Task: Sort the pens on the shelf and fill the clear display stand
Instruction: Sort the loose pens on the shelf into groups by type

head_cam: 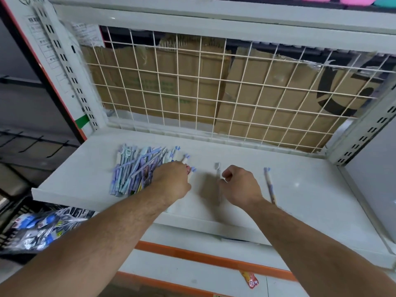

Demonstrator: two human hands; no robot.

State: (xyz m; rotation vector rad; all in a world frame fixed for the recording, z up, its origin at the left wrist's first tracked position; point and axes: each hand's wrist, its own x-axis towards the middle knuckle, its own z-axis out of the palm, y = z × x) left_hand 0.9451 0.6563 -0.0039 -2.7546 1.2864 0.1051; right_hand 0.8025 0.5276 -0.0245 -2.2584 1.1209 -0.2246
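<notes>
One view only on my feed: a head-worn, wide-angle camera. It looks forward and down onto the white shelf from close above its front edge. The left hand and right hand sit mid-frame. The wire grid at the back faces the lens. The floor fills the bottom edge.

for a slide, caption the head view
Left hand on the pen pile, right hand at a grey pen on the shelf.
</notes>
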